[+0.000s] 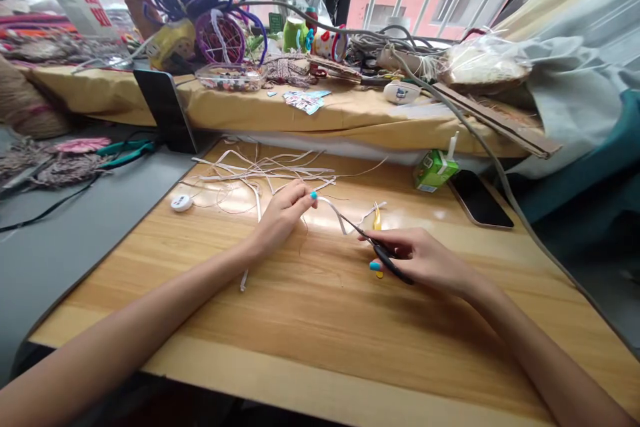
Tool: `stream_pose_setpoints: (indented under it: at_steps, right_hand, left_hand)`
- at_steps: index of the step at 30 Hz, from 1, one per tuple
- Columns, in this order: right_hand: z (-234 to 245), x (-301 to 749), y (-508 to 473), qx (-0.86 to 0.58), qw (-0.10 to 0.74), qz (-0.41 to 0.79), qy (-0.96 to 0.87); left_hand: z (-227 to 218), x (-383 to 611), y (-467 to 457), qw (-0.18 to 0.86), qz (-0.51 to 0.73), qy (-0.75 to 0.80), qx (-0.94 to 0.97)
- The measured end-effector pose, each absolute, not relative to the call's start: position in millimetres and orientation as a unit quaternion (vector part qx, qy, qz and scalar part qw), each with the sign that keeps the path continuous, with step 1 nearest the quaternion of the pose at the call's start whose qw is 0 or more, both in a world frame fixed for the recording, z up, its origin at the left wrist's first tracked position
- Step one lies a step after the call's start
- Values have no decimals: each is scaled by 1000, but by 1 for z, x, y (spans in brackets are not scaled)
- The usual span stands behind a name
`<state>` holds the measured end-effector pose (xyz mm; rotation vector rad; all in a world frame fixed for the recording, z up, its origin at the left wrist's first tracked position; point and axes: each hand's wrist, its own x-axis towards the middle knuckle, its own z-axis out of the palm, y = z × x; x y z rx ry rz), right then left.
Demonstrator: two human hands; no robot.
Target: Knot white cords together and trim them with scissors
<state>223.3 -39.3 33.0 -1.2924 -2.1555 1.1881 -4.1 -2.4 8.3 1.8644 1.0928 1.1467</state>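
Rightward from the left hand [286,209] curves a white strip [331,205].

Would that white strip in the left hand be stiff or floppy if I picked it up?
Probably floppy: the white strip curves and bends beyond the left hand. It's likely light too, because it looks thin and narrow.

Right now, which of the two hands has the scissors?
The right hand, gripping the black-handled scissors; the left hand holds a white strip instead.
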Motion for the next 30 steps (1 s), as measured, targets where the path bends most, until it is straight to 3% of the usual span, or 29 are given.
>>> stream_pose_setpoints:
  at_steps: [4,9,13,23,30]
  right_hand:
    - [28,216,-43,-472,208,482,-709]
    - [24,203,-49,-470,414,485,-610]
    - [26,200,-51,-457,512,471,-555]
    - [23,198,-53,-455,577,507,-451]
    - [16,181,-68,-447,611,478,-445]
  left_hand:
    - [10,0,-3,446,429,425,660]
    - [14,5,-10,591,374,356,620]
    - [17,9,-20,676,269,314,610]
    - [28,10,-26,600,110,295,736]
    - [23,18,-37,567,201,328,729]
